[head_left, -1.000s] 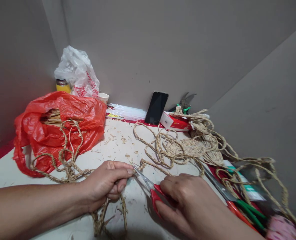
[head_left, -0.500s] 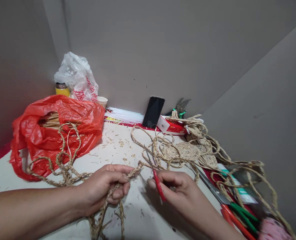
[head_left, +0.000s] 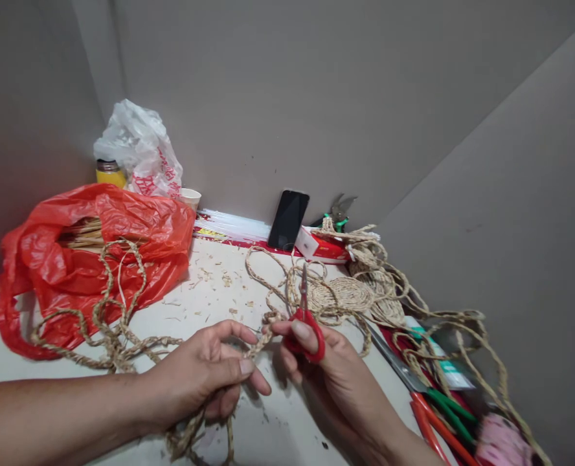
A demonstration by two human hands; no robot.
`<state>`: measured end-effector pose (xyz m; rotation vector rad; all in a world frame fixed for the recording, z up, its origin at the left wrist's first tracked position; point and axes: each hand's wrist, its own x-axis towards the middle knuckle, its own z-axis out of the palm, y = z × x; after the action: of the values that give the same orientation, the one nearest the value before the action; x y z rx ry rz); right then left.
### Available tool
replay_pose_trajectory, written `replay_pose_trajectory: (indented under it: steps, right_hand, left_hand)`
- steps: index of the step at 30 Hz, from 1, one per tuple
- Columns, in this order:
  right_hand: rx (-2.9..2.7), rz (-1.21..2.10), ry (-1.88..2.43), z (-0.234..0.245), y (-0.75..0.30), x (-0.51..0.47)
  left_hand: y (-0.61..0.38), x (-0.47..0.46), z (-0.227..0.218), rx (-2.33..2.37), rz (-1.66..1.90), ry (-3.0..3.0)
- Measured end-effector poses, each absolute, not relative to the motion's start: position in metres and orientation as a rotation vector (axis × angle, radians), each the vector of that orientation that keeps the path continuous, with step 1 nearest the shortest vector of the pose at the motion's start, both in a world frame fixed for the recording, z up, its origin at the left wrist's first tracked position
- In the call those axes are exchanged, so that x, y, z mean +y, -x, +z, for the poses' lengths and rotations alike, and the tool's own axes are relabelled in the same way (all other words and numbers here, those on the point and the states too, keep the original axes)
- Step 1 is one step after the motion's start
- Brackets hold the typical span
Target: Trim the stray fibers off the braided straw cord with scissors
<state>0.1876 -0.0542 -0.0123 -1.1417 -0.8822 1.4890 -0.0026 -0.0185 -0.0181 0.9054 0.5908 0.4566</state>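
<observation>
My left hand (head_left: 224,372) pinches a braided straw rope (head_left: 257,348) between thumb and fingers, and more of the rope hangs down below the palm. In my right hand (head_left: 324,359) is a small pair of scissors (head_left: 310,333) with red handles. Their blades look closed and point up and away from me. The right index finger touches the rope beside the left fingertips. Just beyond the hands, loops of the same cord lie over a flat coiled straw mat (head_left: 353,294).
At left, a red plastic bag (head_left: 166,259) holds straw strips (head_left: 81,233). Behind are a white bag (head_left: 136,142), a yellow jar (head_left: 110,175), a paper cup (head_left: 190,197), a leaning phone (head_left: 287,220) and pruning shears (head_left: 340,210). Large orange-handled shears (head_left: 430,414) lie right, near green handles (head_left: 452,411).
The scissors have turned from slanting across my right hand to pointing upward. My right hand has come left, its index finger now on the rope. The view has shifted slightly right.
</observation>
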Motion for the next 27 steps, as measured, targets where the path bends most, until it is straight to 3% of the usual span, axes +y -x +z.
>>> replay_pose_trajectory:
  steps: [11,19,27]
  right_hand:
    - [-0.804,1.223,1.217,0.0,-0.193,-0.054]
    - [-0.802,1.228,1.167,0.0,-0.193,-0.054]
    - [-0.822,1.202,1.197,-0.005,-0.198,-0.048]
  left_hand:
    - [0.002,-0.022,-0.014,0.831,0.539,-0.971]
    - [0.007,-0.027,-0.001,0.657,0.287,-0.755]
    - [0.007,-0.02,-0.003,0.705,0.438,-0.779]
